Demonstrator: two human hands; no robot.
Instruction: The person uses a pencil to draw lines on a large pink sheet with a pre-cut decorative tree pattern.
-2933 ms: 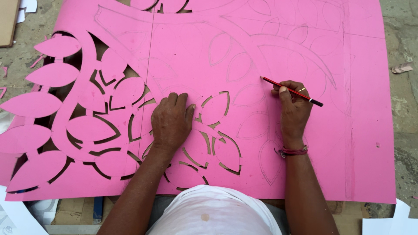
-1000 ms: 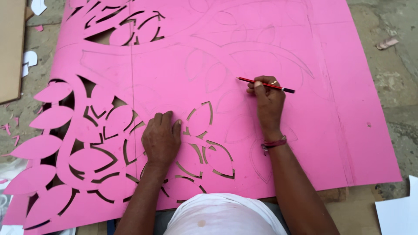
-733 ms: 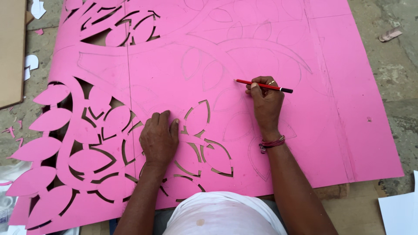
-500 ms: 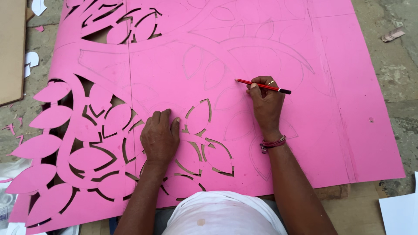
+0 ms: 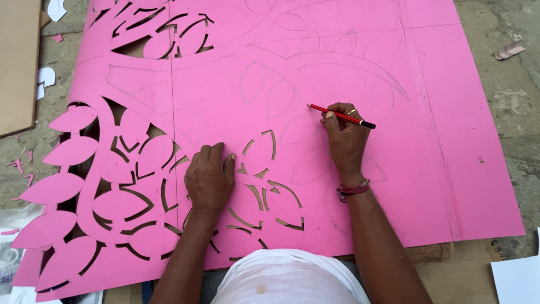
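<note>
Pink sheet [image 5: 450,141] flat on rough concrete floor [image 5: 506,95], cardboard [image 5: 19,62] alongside

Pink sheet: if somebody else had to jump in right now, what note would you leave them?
Left hand: flat on the pink sheet, pressing it down, holding nothing.
Right hand: grip shut on a red pencil, tip on the sheet by a drawn leaf.
Done: leaf shapes cut out along the left side and near the bottom middle.
Left: the leaves and branch across the upper middle and right are only pencil outlines, not cut.
</note>
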